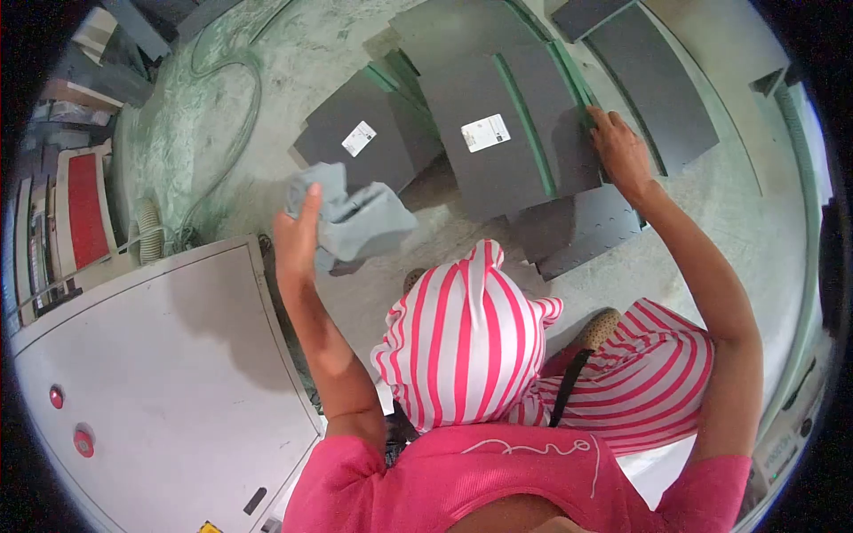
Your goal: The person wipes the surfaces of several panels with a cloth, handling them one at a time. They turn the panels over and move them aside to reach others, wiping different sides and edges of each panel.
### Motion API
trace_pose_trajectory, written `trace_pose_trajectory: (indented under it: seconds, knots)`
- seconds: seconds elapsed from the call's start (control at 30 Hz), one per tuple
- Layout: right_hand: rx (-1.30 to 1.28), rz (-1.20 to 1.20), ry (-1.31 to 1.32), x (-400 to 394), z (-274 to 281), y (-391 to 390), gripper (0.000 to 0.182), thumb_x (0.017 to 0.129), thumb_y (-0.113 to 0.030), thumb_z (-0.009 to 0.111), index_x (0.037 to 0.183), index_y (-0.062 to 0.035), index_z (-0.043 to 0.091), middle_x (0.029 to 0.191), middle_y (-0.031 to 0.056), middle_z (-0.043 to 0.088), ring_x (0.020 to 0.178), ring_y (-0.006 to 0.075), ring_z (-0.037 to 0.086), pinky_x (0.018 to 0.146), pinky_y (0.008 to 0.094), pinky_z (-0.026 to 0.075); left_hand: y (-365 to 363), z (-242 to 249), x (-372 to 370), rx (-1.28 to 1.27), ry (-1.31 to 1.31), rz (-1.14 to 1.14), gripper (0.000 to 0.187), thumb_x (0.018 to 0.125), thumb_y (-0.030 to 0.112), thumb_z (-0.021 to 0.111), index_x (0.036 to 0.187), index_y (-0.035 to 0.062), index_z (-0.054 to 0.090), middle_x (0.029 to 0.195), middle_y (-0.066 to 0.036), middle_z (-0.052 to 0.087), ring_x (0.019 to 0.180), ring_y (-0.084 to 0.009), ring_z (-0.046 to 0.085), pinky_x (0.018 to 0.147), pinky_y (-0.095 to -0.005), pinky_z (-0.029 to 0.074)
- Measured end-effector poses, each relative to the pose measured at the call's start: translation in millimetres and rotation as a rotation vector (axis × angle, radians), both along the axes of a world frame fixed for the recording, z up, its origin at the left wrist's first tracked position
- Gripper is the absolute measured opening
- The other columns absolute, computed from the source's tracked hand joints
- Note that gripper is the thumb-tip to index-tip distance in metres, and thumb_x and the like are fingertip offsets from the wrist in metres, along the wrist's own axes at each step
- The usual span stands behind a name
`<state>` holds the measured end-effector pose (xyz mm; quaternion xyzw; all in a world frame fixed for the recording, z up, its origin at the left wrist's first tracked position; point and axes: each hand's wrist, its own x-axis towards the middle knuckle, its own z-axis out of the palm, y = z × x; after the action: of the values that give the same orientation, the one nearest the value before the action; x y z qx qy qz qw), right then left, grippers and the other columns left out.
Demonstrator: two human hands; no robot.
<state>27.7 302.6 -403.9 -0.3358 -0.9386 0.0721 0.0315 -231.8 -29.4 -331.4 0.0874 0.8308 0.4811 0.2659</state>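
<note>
My left hand (298, 235) is closed on a crumpled grey cloth (369, 224), held above the floor in front of the smaller dark panel. My right hand (619, 151) has its fingers bent around the right edge of a large dark panel (466, 93), which has green edge strips and a white label (485, 132). To the left, a smaller dark panel (333, 111) carries a similar label (359, 139). Another dark piece (591, 233), with a row of small marks along its edge, shows partly beneath the large panel.
More dark panels (662, 93) lean at the right. A white cabinet (160, 346) with red buttons stands at the lower left. Behind it, a hose (258, 93) runs over the concrete floor (293, 53). Boards, one with a red face (85, 209), are stacked at the far left.
</note>
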Motion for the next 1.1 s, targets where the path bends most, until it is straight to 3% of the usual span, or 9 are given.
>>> trace_pose_trajectory:
  seconds: [0.07, 0.2, 0.27, 0.33, 0.43, 0.47, 0.53, 0.87, 1.1]
  knots:
    - [-0.008, -0.001, 0.017, -1.3, 1.5, -1.8, 0.033, 0.083, -0.014, 0.047, 0.116, -0.0146, 0.041, 0.097, 0.0109, 0.053, 0.085, 0.0320, 0.056, 0.070, 0.0404, 0.048, -2.8, 3.6, -11.6, 0.081, 0.259, 0.155, 0.043, 0.081, 0.034, 0.058, 0.103, -0.0023, 0.057, 0.093, -0.006, 0.060, 0.083, -0.0123, 0.054, 0.073, -0.0271, 0.042]
    - [-0.006, -0.004, -0.016, -2.3, 9.6, 0.3, 0.034, 0.083, -0.018, 0.050, 0.115, -0.0161, 0.039, 0.097, 0.0090, 0.051, 0.090, 0.0305, 0.055, 0.070, 0.0410, 0.048, 1.6, 6.6, -25.5, 0.104, 0.108, 0.270, 0.041, 0.081, 0.034, 0.057, 0.104, -0.0011, 0.057, 0.096, -0.007, 0.059, 0.083, -0.0129, 0.054, 0.074, -0.0277, 0.042]
    - [0.026, 0.001, -0.008, -1.7, 13.7, 0.5, 0.034, 0.083, -0.020, 0.050, 0.115, -0.0163, 0.040, 0.097, 0.0091, 0.050, 0.090, 0.0296, 0.055, 0.070, 0.0406, 0.048, 24.9, 1.5, -13.2, 0.074, 0.143, 0.079, 0.040, 0.082, 0.032, 0.057, 0.104, -0.0009, 0.055, 0.096, -0.007, 0.058, 0.081, -0.0132, 0.054, 0.074, -0.0284, 0.043]
    - [0.031, -0.007, -0.029, -0.5, 9.4, 2.0, 0.035, 0.083, -0.020, 0.051, 0.116, -0.0162, 0.040, 0.097, 0.0091, 0.050, 0.090, 0.0291, 0.055, 0.070, 0.0402, 0.048, 44.3, -41.8, -6.1, 0.113, 0.112, -0.104, 0.038, 0.081, 0.029, 0.058, 0.103, -0.0014, 0.052, 0.098, -0.010, 0.056, 0.085, -0.0161, 0.054, 0.076, -0.0306, 0.042]
    - [0.041, -0.006, -0.047, -1.1, 9.5, 0.8, 0.035, 0.083, -0.021, 0.051, 0.116, -0.0154, 0.041, 0.097, 0.0094, 0.050, 0.089, 0.0287, 0.055, 0.071, 0.0396, 0.048, 75.0, -141.9, 15.9, -0.149, 0.659, -0.382, 0.034, 0.074, 0.019, 0.061, 0.097, -0.0032, 0.049, 0.097, -0.022, 0.046, 0.092, -0.0378, 0.045, 0.080, -0.0425, 0.038]
    - [0.047, -0.001, -0.045, -2.4, 10.5, 0.6, 0.034, 0.083, -0.021, 0.051, 0.116, -0.0148, 0.041, 0.098, 0.0097, 0.050, 0.089, 0.0287, 0.055, 0.071, 0.0393, 0.048, 84.4, -149.2, 17.9, -0.152, 0.659, -0.373, 0.034, 0.074, 0.019, 0.061, 0.097, -0.0032, 0.049, 0.097, -0.022, 0.046, 0.092, -0.0378, 0.045, 0.080, -0.0425, 0.038]
    - [0.028, -0.012, -0.048, -3.4, 11.0, 0.2, 0.034, 0.084, -0.021, 0.051, 0.116, -0.0144, 0.041, 0.098, 0.0100, 0.050, 0.089, 0.0289, 0.055, 0.072, 0.0394, 0.047, 95.2, -158.2, 18.6, -0.209, 0.999, -0.363, 0.030, 0.074, 0.018, 0.061, 0.094, -0.0022, 0.051, 0.100, -0.021, 0.045, 0.094, -0.0385, 0.043, 0.077, -0.0440, 0.039]
    - [0.012, -0.009, -0.098, -3.4, 2.0, 4.5, 0.035, 0.086, -0.017, 0.046, 0.120, -0.0160, 0.037, 0.102, 0.0121, 0.050, 0.091, 0.0312, 0.055, 0.071, 0.0425, 0.048, 70.3, -166.9, -103.4, -0.513, 0.877, -0.049, 0.037, 0.076, 0.027, 0.060, 0.100, 0.0002, 0.055, 0.098, -0.021, 0.049, 0.096, -0.0375, 0.044, 0.081, -0.0442, 0.036]
    - [-0.009, -0.024, -0.086, -7.6, 9.0, -4.5, 0.035, 0.086, -0.019, 0.046, 0.120, -0.0131, 0.037, 0.104, 0.0123, 0.049, 0.092, 0.0315, 0.055, 0.074, 0.0410, 0.048, 3.7, -167.0, -30.4, -0.424, 0.891, -0.115, 0.031, 0.073, 0.018, 0.063, 0.099, 0.0022, 0.055, 0.106, -0.017, 0.044, 0.101, -0.0353, 0.040, 0.083, -0.0426, 0.037]
